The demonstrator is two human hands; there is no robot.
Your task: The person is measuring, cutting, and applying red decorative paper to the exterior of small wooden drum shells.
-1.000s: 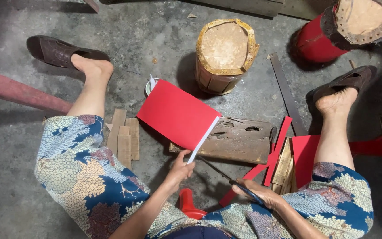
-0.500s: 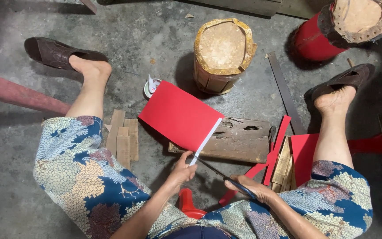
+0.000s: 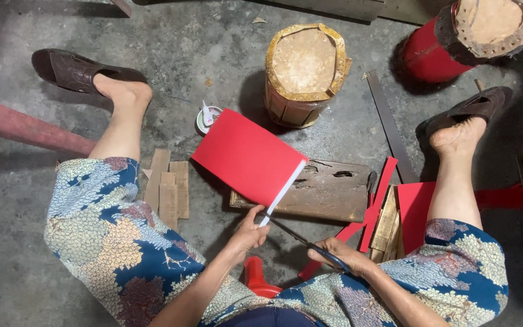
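Note:
A folded sheet of red paper [image 3: 246, 154] with a white underside is held up over my lap. My left hand [image 3: 249, 233] pinches its near corner. My right hand [image 3: 343, 254] grips a pair of dark scissors [image 3: 295, 237] by blue handles, and the blades point left to the paper's near edge beside my left fingers. Both hands sit between my knees, above a red stool [image 3: 256, 277]. I wear patterned blue shorts and brown sandals.
A worn wooden board [image 3: 328, 191] lies on the concrete floor under the paper. Red paper strips [image 3: 379, 197] and thin wood slats [image 3: 385, 224] lie at right, flat wood pieces [image 3: 167, 188] at left. A small white cup [image 3: 207, 118], a yellow-rimmed stump [image 3: 305, 63] and a red drum [image 3: 473, 33] stand farther off.
The red paper has shifted slightly right and tilted. The scissors have moved closer to its near edge. My legs have stayed put.

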